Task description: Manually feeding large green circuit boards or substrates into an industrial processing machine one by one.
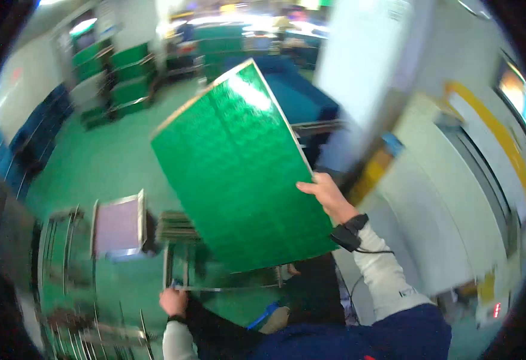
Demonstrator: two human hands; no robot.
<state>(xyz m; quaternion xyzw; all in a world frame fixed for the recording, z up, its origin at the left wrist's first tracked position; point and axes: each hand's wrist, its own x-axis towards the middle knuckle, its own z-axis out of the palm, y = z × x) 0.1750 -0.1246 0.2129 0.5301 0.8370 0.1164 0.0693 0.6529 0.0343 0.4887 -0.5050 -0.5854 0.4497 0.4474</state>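
A large glossy green rectangular panel (245, 162) with pale edges is held up tilted in front of me. My right hand (329, 195) grips its right edge, the thumb on the face I see and the other fingers hidden behind it. Low on the left, my left hand (173, 302) is closed on the near corner of a metal rack frame (227, 288). Part of that rack is hidden behind the panel. A stack of thin boards (178, 227) lies at the rack's far side, beside the panel's lower left edge.
Left of the rack stands a framed pale purple panel (118, 225), with metal wire racks (65, 252) around it. A large light-coloured machine (437, 198) fills the right. Green panels on carts (131, 75) stand far left; a white pillar (365, 66) rises behind the panel.
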